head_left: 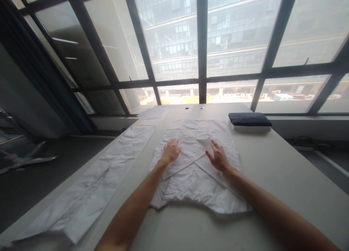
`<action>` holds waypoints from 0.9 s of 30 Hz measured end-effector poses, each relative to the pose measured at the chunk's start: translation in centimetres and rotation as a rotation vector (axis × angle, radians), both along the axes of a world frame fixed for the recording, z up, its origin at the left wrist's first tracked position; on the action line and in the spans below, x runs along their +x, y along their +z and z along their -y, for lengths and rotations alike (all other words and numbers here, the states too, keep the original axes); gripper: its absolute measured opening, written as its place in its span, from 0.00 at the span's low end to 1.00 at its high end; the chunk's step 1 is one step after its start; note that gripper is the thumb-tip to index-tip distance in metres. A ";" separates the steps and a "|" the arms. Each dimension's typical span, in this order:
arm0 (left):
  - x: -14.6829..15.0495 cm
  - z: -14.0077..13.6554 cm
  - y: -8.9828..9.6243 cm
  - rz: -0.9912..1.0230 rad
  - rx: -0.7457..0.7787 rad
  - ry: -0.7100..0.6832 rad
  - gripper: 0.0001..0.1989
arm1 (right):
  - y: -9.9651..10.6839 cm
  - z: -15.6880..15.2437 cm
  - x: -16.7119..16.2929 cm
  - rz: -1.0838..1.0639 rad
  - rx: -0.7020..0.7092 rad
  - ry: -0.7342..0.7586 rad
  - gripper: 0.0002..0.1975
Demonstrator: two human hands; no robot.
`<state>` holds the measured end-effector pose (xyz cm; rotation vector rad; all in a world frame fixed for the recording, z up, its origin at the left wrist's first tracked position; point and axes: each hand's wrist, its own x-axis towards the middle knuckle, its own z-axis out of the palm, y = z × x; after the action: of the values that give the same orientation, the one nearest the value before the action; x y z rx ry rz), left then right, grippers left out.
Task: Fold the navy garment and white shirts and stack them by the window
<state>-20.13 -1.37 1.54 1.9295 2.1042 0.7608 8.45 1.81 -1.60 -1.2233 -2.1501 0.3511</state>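
Note:
A white garment [188,187], which looks like a shirt, lies spread on the table in front of me. Two folded parts of it slant inward and meet near its middle, and its near edge is wavy. My left hand [171,151] rests on the left side of the cloth with its fingers spread. On the other side, my right hand [218,157] lies on the fabric, fingers stretched out and thumb apart. Creases run over the cloth around both hands. Neither hand grips anything.
Along the left edge of the white table [278,178] lies a long strip of folded white cloth [92,185]. Papers [152,113] lie at the back left. At the back right, a folded dark cloth [249,119] tops a white stack [252,128]. Windows stand behind.

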 end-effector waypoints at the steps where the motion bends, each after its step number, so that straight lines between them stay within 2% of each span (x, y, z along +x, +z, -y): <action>1: 0.8 -0.1 0.4 0.032 0.016 -0.038 0.25 | 0.2 0.2 0.0 -0.023 0.043 0.071 0.33; 4: 3.3 -0.2 1.4 0.195 0.014 -0.131 0.25 | 0.8 1.1 -0.1 -0.040 0.145 0.322 0.35; 8: 5.7 0.8 2.3 0.812 -0.139 -0.208 0.35 | 1.8 2.6 -0.1 0.022 0.159 0.617 0.36; 9: 5.9 1.1 2.4 0.907 -0.166 -0.218 0.38 | 1.9 2.8 -0.1 0.039 0.149 0.660 0.37; 11: 6.2 1.6 2.3 0.929 -0.179 -0.243 0.43 | 2.1 3.0 -0.1 0.053 0.129 0.707 0.36; 12: 6.3 1.8 2.2 0.908 -0.175 -0.265 0.43 | 2.1 3.1 -0.1 0.050 0.121 0.723 0.35; 14: 6.4 1.8 1.9 0.859 -0.152 -0.308 0.33 | 2.0 3.0 -0.2 0.020 0.113 0.741 0.33; 16: 6.4 1.6 1.7 0.821 -0.103 -0.284 0.21 | 1.8 2.8 -0.3 -0.037 0.123 0.721 0.29; 19: 6.2 1.1 1.6 0.796 -0.018 -0.157 0.13 | 1.2 2.3 -0.4 -0.120 0.180 0.558 0.19; 23: 3.8 0.5 2.9 0.809 0.063 -0.017 0.11 | -0.3 0.9 -0.2 -0.120 0.205 0.250 0.14; 27: -1.9 1.2 5.9 0.819 0.171 0.125 0.13 | -1.6 -0.1 0.0 0.007 0.149 0.102 0.15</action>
<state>-22.01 -2.58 7.46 1.2112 1.6677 1.4801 8.45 1.89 -3.19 -1.0365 -2.2068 0.2250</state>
